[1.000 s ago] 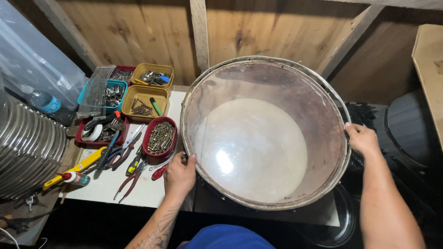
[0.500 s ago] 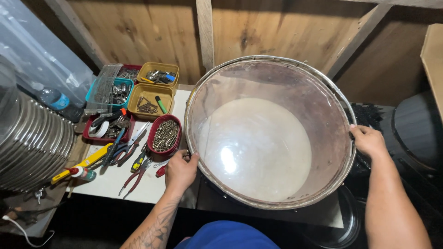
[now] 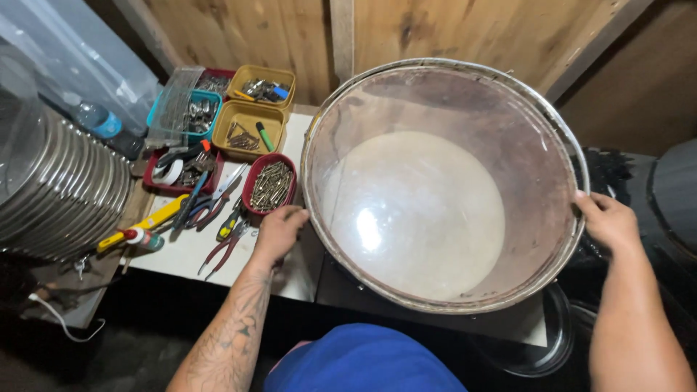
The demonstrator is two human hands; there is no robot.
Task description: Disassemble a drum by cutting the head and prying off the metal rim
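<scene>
In the head view a large round drum with a clear drumhead [image 3: 435, 196] and a metal hoop fills the middle and right, tilted so its skin faces the camera, resting over the right end of the white surface [image 3: 190, 250]. The left hand [image 3: 278, 231] sits at the hoop's 8 o'clock edge, its fingers [image 3: 294, 215] curled together against the rim, touching it. The right hand [image 3: 611, 220] holds the hoop at about 4 o'clock, fingers [image 3: 589, 202] bent over the rim and clamped on it, so the drum lies between the two hands. At 9 o'clock from the drum, just beside the left hand, stands a red tray of screws [image 3: 270, 186], heaped with brownish screws. At 10 o'clock from the drum is a yellow tray [image 3: 249, 124] holding small dark bits and a green marker-like piece; beyond it, nearer the wooden wall, a second yellow tray [image 3: 264, 80] holds small metal parts and something blue. To their left a teal tray [image 3: 190, 110] holds shiny metal pieces, with a clear plastic lid leaning over it. Below that, another red tray [image 3: 176, 172] carries a roll of tape and mixed tools. On the bare surface at 7 o'clock from the screws lie red-handled pliers [image 3: 221, 250], scissors and a yellow tool [image 3: 144, 221]. A ribbed metal drum shell [image 3: 62, 185] stands at the far left.
</scene>
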